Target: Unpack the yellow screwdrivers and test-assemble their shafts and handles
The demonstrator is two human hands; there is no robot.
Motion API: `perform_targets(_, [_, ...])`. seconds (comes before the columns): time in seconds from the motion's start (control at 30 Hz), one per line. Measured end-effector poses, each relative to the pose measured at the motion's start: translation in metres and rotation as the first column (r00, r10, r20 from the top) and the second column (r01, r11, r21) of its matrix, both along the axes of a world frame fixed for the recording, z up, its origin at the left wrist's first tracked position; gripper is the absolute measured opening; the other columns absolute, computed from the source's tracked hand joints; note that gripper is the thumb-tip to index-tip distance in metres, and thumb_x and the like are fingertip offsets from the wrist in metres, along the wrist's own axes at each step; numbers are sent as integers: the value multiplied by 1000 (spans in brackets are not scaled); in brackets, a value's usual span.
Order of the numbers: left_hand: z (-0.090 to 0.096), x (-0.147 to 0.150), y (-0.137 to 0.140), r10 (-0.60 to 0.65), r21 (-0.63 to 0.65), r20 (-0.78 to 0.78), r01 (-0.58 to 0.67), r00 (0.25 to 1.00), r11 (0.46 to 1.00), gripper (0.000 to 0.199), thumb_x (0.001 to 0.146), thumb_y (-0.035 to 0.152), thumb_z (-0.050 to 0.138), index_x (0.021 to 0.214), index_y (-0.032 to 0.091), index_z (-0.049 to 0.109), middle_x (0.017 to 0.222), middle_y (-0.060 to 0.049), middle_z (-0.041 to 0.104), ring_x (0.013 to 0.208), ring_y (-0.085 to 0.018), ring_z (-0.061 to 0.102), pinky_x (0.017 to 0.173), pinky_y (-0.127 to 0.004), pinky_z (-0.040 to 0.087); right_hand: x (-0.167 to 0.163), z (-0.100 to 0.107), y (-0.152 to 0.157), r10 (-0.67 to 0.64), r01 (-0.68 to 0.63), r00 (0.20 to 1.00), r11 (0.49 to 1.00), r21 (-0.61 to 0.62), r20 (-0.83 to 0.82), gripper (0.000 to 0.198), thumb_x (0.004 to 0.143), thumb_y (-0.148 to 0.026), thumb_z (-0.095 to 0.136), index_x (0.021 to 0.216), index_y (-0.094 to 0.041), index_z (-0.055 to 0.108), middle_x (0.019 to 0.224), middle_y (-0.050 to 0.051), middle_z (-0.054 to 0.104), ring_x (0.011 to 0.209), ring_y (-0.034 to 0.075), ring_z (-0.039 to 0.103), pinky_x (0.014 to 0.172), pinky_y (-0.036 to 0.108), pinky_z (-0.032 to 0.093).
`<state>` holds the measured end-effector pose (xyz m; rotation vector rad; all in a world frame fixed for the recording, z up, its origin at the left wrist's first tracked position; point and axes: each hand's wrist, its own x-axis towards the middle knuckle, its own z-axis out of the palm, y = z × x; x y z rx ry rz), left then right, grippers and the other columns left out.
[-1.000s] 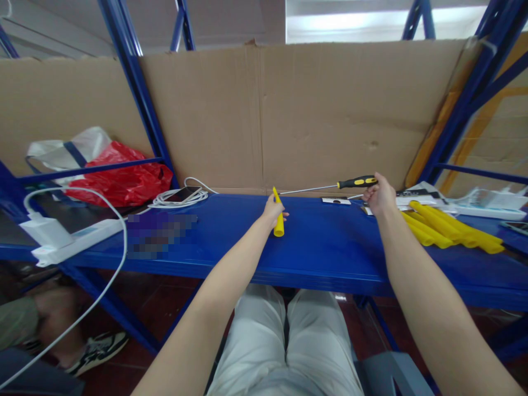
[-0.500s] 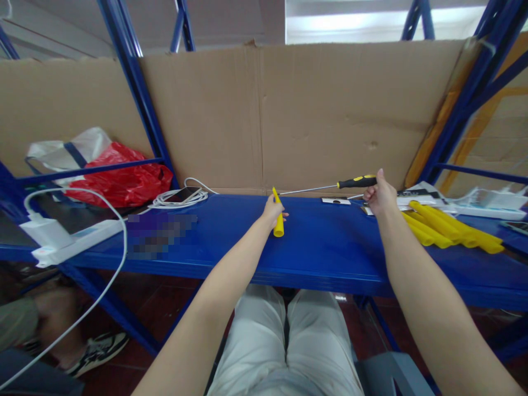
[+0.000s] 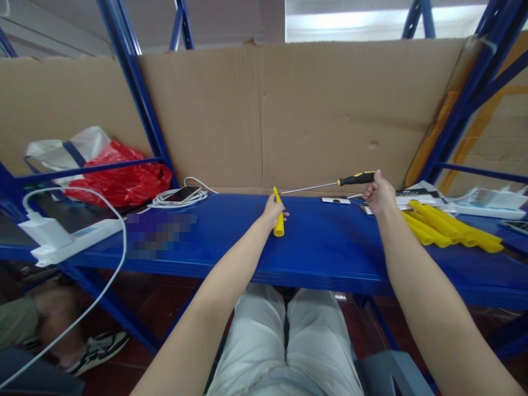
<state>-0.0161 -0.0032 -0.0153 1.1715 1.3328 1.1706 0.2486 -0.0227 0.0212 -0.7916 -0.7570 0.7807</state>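
Note:
My left hand (image 3: 274, 211) is closed around a yellow tube (image 3: 279, 226), held nearly upright over the blue tabletop (image 3: 317, 236). In my right hand (image 3: 379, 193) is the end of a long screwdriver's black and yellow handle (image 3: 356, 179), gripped by the fingers. The thin metal shaft (image 3: 309, 188) points left, and its tip reaches the upper part of the tube; whether it touches or goes in there, I cannot tell. Several more yellow tubes (image 3: 454, 228) lie in a heap to the right of my right forearm.
A small white card (image 3: 335, 201) lies beneath the screwdriver. White power strips stand at the left (image 3: 78, 242) and right (image 3: 490, 206). A coiled white cable (image 3: 165, 202), a phone (image 3: 185, 193) and a red plastic bag (image 3: 124, 173) are at the left. Cardboard (image 3: 322, 110) walls the back.
The screwdriver's handle has turned slightly about its length, with its yellow marks now less visible. Both hands stay almost in the same place.

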Motion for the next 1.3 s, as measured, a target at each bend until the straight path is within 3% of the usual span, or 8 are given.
perform_targets(0.57, [-3, 0, 4, -14, 21, -27, 14, 1000, 1000, 77, 77, -3, 44, 143, 31, 23, 118, -10, 58, 51, -6, 59, 39, -16, 42, 7, -6, 10, -64, 64, 998, 998, -9, 20, 52, 68, -58, 68, 64, -23, 30, 38, -11, 32, 30, 6, 34, 29, 17, 28])
perform_targets(0.73, [-3, 0, 4, 3, 37, -49, -1, 999, 999, 76, 78, -1, 46, 143, 32, 24, 119, -9, 57, 51, -6, 59, 41, -17, 43, 4, -5, 9, -95, 92, 995, 993, -74, -33, 48, 71, -52, 69, 63, -23, 32, 36, -12, 27, 29, 6, 31, 27, 16, 27])
perform_targets(0.87, [-3, 1, 3, 3, 46, -73, 1, 997, 999, 74, 80, 0, 46, 143, 33, 24, 119, -9, 57, 51, -6, 58, 40, -16, 41, 2, -4, 9, -95, 89, 995, 987, -132, -43, 40, 77, -50, 63, 65, -22, 36, 36, -11, 30, 29, 7, 34, 26, 16, 28])
perform_targets(1.3, [-1, 1, -1, -15, 62, -56, 19, 998, 998, 72, 79, -2, 41, 142, 29, 26, 129, -11, 52, 45, -3, 53, 36, -16, 38, 1, -2, 6, -149, 143, 989, 968, -205, -12, 41, 77, -59, 59, 69, -22, 43, 40, -6, 43, 30, 8, 41, 27, 18, 36])
